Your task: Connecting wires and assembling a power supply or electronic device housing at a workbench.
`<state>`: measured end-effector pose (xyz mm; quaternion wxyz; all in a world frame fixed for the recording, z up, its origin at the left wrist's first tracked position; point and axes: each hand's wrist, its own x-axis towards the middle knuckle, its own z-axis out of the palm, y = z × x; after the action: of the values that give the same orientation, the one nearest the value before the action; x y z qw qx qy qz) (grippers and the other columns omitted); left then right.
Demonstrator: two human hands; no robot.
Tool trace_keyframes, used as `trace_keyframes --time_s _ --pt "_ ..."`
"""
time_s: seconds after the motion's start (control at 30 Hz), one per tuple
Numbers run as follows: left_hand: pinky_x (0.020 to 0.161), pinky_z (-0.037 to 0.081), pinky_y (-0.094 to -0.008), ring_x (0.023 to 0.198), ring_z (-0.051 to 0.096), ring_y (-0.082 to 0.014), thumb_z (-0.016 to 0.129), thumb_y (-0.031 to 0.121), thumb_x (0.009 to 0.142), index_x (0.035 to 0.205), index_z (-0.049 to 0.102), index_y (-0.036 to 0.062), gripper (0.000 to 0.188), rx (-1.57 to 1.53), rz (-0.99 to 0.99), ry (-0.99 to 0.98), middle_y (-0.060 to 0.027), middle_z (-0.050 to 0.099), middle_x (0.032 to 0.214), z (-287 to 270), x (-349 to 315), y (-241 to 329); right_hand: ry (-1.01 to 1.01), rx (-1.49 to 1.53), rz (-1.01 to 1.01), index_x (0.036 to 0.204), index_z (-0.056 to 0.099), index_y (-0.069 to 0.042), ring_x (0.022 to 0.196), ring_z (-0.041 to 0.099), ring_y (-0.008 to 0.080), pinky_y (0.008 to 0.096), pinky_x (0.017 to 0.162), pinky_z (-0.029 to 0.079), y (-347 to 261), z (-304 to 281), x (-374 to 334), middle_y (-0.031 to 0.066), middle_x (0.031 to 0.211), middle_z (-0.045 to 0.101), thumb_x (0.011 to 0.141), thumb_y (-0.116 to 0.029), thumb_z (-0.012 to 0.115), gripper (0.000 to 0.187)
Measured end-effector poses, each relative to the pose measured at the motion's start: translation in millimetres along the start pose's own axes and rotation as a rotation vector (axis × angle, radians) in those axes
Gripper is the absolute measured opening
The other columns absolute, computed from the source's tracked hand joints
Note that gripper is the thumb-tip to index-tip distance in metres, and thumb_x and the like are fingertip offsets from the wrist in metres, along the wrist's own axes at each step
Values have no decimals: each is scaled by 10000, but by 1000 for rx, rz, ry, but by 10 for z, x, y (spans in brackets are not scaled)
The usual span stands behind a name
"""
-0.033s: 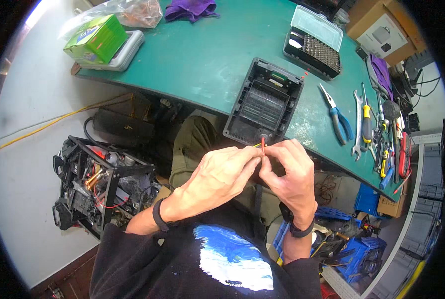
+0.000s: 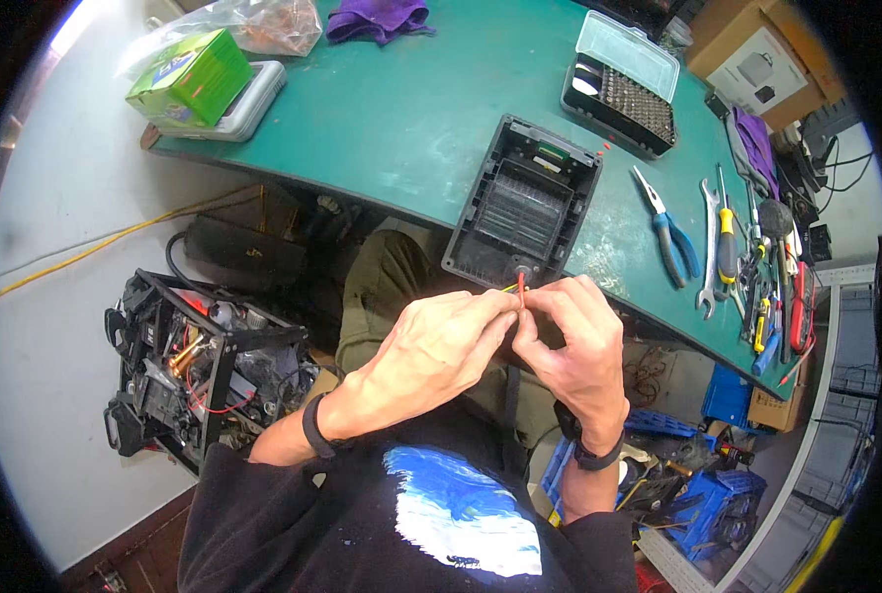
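My left hand (image 2: pixel 441 341) and my right hand (image 2: pixel 577 341) meet just off the near edge of the bench. Both are closed in a pinch, fingertips touching, on a thin red wire (image 2: pixel 521 285). It rises from between the fingertips toward the near end of an open black plastic housing (image 2: pixel 466 212). A bit of yellow wire (image 2: pixel 509 289) shows beside it. The housing lies on the bench edge, its hollow side up, with a slatted grille and a small green part inside. My fingers hide the held end of the red wire.
On the green bench (image 2: pixel 392 119) lie blue-handled pliers (image 2: pixel 674 247), a wrench (image 2: pixel 708 247), a yellow-black screwdriver (image 2: pixel 727 247) and several other tools at right. Behind stands an open bit case (image 2: pixel 634 104). A green box (image 2: pixel 192 79) sits back left; a black parts crate (image 2: pixel 209 366) stands below left.
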<state>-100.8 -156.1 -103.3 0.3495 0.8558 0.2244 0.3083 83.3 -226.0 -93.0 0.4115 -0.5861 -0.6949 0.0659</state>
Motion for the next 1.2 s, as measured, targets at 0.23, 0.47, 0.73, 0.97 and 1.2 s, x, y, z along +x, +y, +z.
trace_keyframes --time_s 0.23,0.47,0.73,0.97,1.2 --pt "722 590 -423 842 737 -364 685 35 963 1116 661 -21 165 30 -45 -3 -182 738 966 -22 -3 50 21 -61 -21 891 667 -14 725 611 292 401 656 525 -7 43 -2 101 800 630 727 38 781 206" --pt "711 583 -425 828 730 -369 665 45 981 1115 626 8 144 81 -83 -44 -175 725 921 -22 -10 33 80 98 155 824 624 -22 695 578 263 384 630 488 -25 146 -21 90 747 567 722 48 758 182" --pt "695 578 -411 806 732 -353 691 52 973 1119 654 10 156 65 -73 12 -171 730 934 -101 9 44 97 162 259 811 614 -17 636 555 227 356 584 470 -58 169 14 84 733 538 734 48 750 169" --pt "652 577 -363 743 730 -257 777 88 922 1235 709 29 326 121 -21 42 -129 747 909 -157 35 38 121 209 275 830 632 -14 645 553 209 341 585 462 -36 186 -23 84 749 559 755 49 757 159" --pt "630 584 -354 716 737 -257 785 70 904 1146 769 21 247 198 52 87 -121 773 924 -164 32 0 170 205 265 831 622 -20 695 558 254 375 638 470 -65 252 -29 96 758 567 741 47 751 171"
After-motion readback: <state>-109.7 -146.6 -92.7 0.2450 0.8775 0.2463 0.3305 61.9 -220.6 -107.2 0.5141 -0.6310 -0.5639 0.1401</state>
